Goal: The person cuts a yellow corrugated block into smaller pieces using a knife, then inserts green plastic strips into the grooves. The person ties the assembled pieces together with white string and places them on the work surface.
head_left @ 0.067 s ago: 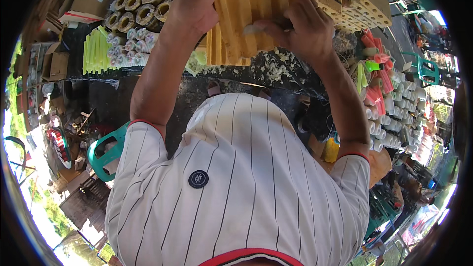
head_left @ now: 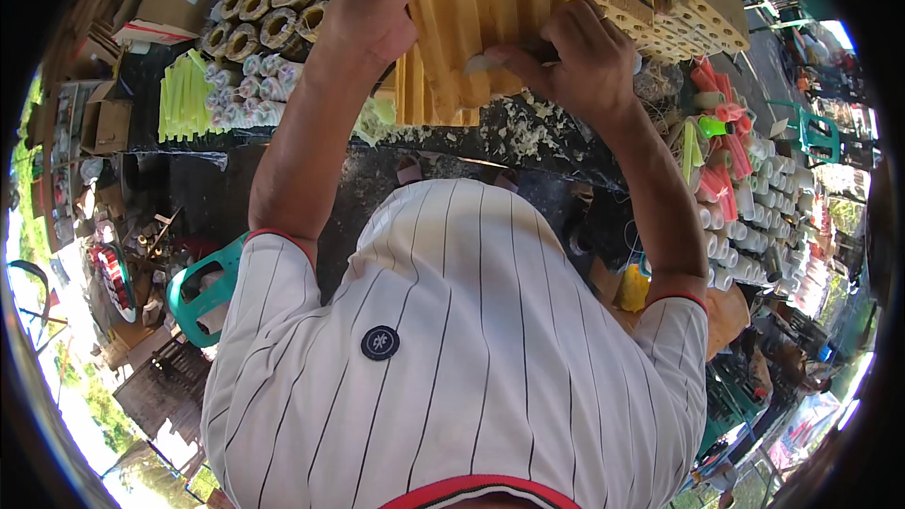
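My left hand (head_left: 375, 11) is closed on the left edge of a yellow-brown ridged block (head_left: 451, 14), holding it tilted up; its fingertips are partly hidden behind the block. My right hand (head_left: 594, 57) pinches a small, thin, pale scraper blade (head_left: 483, 63) between thumb and fingers. The blade rests against one of the block's lengthwise grooves near its lower end. Another yellow ridged piece (head_left: 412, 94) shows below the held block. Pale shavings (head_left: 533, 132) lie scattered on the dark worktable (head_left: 603, 158) under my hands.
Left on the table stand ring-ended rolls (head_left: 255, 5), white wrapped bundles (head_left: 250, 90) and yellow-green sticks (head_left: 184, 99). Yellow blocks with holes (head_left: 698, 9) are stacked at right, with pink rolls (head_left: 721, 184) and white tubes (head_left: 754, 217) nearer. A green chair (head_left: 203, 292) stands behind left.
My right hand and the blade have shifted slightly down along the groove. My left hand stays on the block, which has barely moved.
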A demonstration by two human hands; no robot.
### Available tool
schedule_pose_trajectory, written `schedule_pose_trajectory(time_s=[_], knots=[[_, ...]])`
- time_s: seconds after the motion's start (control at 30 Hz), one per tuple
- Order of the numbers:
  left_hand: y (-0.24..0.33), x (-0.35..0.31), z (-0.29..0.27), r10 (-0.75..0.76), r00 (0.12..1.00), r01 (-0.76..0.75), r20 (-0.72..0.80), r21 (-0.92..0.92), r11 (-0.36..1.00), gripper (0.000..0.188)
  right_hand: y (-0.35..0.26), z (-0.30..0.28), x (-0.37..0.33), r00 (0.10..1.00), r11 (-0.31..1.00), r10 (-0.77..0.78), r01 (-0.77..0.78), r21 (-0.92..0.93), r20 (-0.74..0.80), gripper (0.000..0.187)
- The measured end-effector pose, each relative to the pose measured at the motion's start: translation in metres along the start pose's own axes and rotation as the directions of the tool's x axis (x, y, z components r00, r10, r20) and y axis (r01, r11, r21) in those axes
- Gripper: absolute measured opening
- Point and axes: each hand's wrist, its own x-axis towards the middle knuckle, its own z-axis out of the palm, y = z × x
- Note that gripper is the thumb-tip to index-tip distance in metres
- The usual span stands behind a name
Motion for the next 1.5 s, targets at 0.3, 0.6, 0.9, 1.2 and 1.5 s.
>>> schedule_pose_trajectory(time_s=[0.3,0.6,0.9,1.2,1.5], knots=[[0.0,0.001,0.004,0.001,0.977,-0.005,-0.214,-0.017,1.0,0.044,0.012,-0.009,0.012,0.999,0.999,-0.034,0.035,0.031,-0.04,0.054],[-0.001,-0.021,0.004,0.059,0.997,-0.068,0.052,0.173,0.983,0.036,0.058,-0.059,0.027,0.972,0.935,0.195,-0.224,-0.275,-0.13,0.057],[-0.006,-0.026,0.01,0.119,0.982,-0.152,0.147,0.242,0.958,0.029,0.067,-0.068,0.031,0.986,0.774,-0.154,0.076,-0.629,-0.07,0.063],[-0.003,-0.036,0.014,0.158,0.98,-0.198,0.122,0.536,0.821,0.034,0.056,-0.083,0.034,0.988,0.933,-0.005,0.06,-0.356,0.153,0.061],[0.006,-0.036,0.007,0.056,0.995,-0.074,0.077,0.248,0.966,0.033,0.08,-0.067,0.014,0.976,0.985,0.145,-0.157,-0.067,-0.163,0.05]])
